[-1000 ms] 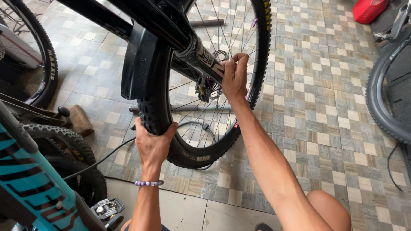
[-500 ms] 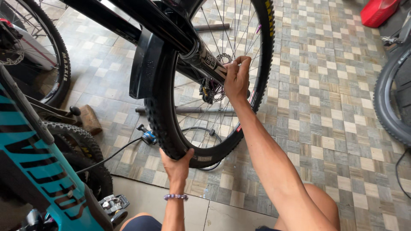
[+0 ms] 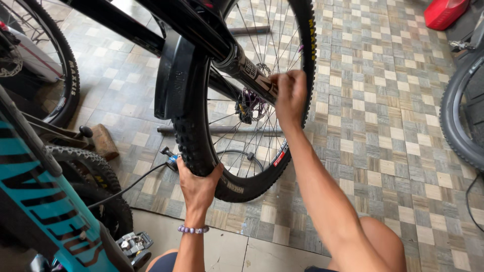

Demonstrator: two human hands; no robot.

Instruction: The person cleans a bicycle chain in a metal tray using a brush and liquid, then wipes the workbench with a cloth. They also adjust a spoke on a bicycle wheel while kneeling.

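Gripping the knobby black tyre (image 3: 201, 146) of the front wheel from below, my left hand (image 3: 197, 185) wraps its fingers up around the rubber tread, a bead bracelet (image 3: 193, 229) on the wrist. Above the tyre, my right hand (image 3: 290, 95) is curled closed around the glossy black fork leg (image 3: 247, 73), beside the thin steel spokes (image 3: 252, 141) and the round brake disc (image 3: 250, 103). Left of the tyre stands a teal bike frame (image 3: 45, 211); beneath it lies worn checkered tile floor (image 3: 383, 141).
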